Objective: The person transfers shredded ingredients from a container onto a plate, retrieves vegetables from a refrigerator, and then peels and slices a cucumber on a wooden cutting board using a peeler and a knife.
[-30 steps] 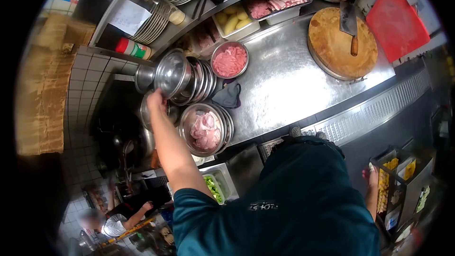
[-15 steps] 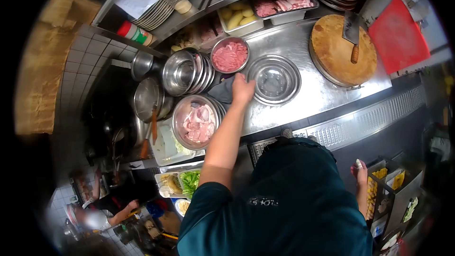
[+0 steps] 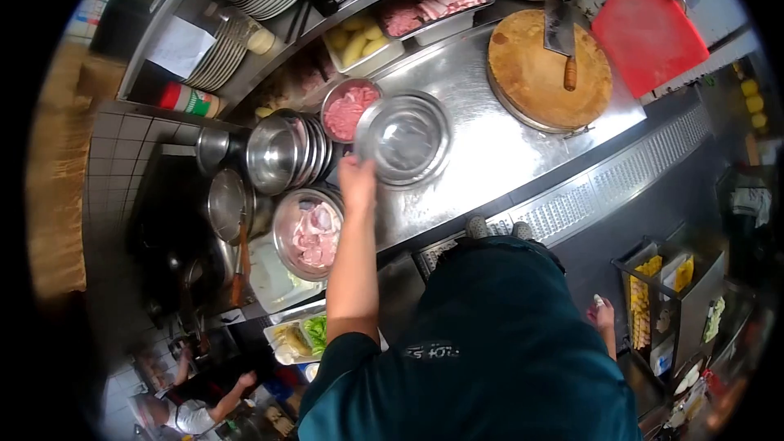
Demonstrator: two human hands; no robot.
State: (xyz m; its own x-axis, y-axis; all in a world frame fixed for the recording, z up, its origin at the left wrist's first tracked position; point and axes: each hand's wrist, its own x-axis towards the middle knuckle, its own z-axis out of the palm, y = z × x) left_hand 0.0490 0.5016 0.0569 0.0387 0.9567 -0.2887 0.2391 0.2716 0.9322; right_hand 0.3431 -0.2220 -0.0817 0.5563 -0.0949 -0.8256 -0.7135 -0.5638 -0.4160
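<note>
My left hand (image 3: pixel 357 178) is closed on the near-left rim of a shiny steel bowl (image 3: pixel 406 140). The bowl looks empty and slightly blurred, and its far-left edge overlaps a smaller metal bowl of sliced raw meat (image 3: pixel 349 112). To the left of my wrist sits a bowl of larger pale raw meat pieces (image 3: pixel 314 233). Beyond it are several steel bowls (image 3: pixel 278 151) nested on their sides. Low at my right side, my right hand (image 3: pixel 602 313) has its fingers curled around a small white thing I cannot identify.
A round wooden chopping board (image 3: pixel 531 73) carries a cleaver (image 3: pixel 559 33). Behind the steel counter (image 3: pixel 482 147) are a tray of sliced meat (image 3: pixel 433 8) and a tub of peeled potatoes (image 3: pixel 355 41). A red board (image 3: pixel 645 28) leans at right. Another person (image 3: pixel 192 416) works at lower left.
My left hand has pulled the steel bowl leftward, toward the bowl of sliced meat. The whole view has also shifted. My right hand stays low at my side.
</note>
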